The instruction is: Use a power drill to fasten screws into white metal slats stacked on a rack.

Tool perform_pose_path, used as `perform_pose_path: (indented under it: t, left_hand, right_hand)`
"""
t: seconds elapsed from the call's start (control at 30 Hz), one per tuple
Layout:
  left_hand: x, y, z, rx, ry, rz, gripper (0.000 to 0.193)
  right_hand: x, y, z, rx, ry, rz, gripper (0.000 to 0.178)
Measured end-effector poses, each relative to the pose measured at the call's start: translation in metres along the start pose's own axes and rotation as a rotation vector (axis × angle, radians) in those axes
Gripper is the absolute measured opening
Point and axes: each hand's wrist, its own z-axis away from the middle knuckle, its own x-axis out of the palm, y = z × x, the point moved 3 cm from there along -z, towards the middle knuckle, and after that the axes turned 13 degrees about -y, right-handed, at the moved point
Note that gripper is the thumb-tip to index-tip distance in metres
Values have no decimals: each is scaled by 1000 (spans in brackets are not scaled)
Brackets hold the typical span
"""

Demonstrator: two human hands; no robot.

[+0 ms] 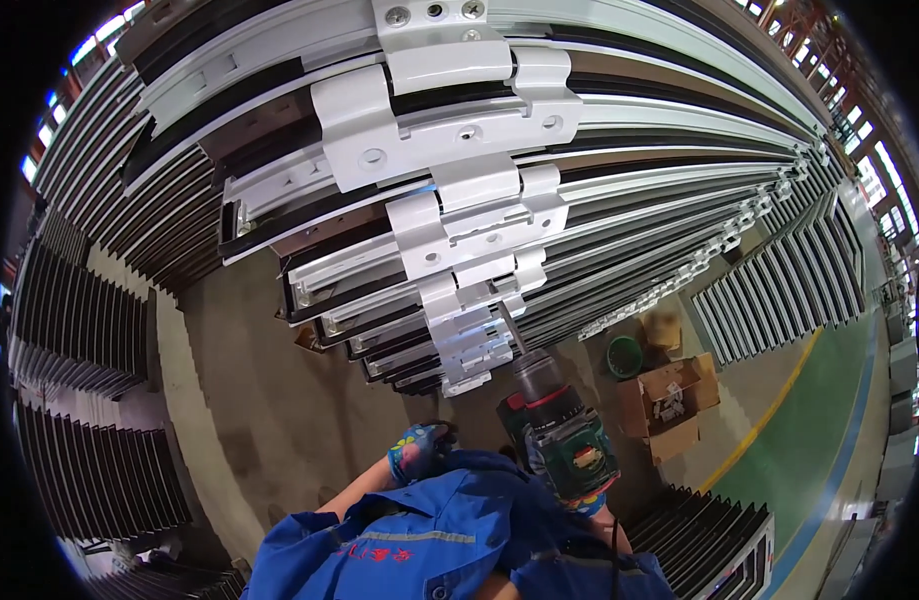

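Note:
My right hand (591, 504), in a patterned glove, grips a green and black power drill (564, 430) that covers most of its fingers. The drill's long bit (509, 325) points up and away, its tip overlapping the lower white hinges (469, 335) in this view. My left hand (417, 450), in a blue flowered glove with dark fingers, is held curled before my blue jacket, below the frames. Whatever it may hold is hidden. Larger white hinges (449, 130) with screw holes sit on the edges of stacked white and black frame profiles (669, 150); the topmost hinge plate (434, 12) has screws in it.
An open cardboard box (669, 405) with small white parts stands on the floor at right, beside a green round container (624, 356). Rows of dark frames (89, 470) line the left. More frames (789, 280) lean at right, near a green walkway (829, 400) with a yellow edge line.

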Motion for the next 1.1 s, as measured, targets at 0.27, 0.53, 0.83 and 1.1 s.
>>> perform_pose_path:
  t: [0.27,0.53,0.83,1.1]
  left_hand:
    - [-11,-2,-15,530,-296,-1080,28]
    - [3,14,-5,219,-287,-482,33]
    - [21,2,7,288,-219,-251,29]
    - [62,71,52,562,-121,203,26]
  right_hand:
    - [5,-23,-7,-41,26,396,38]
    - [0,-37,-17,-253,148,755,31]
    - [-1,-29,-16,-45,94,-573,39]
    - [-17,-22,22,-565,-281,440,21]
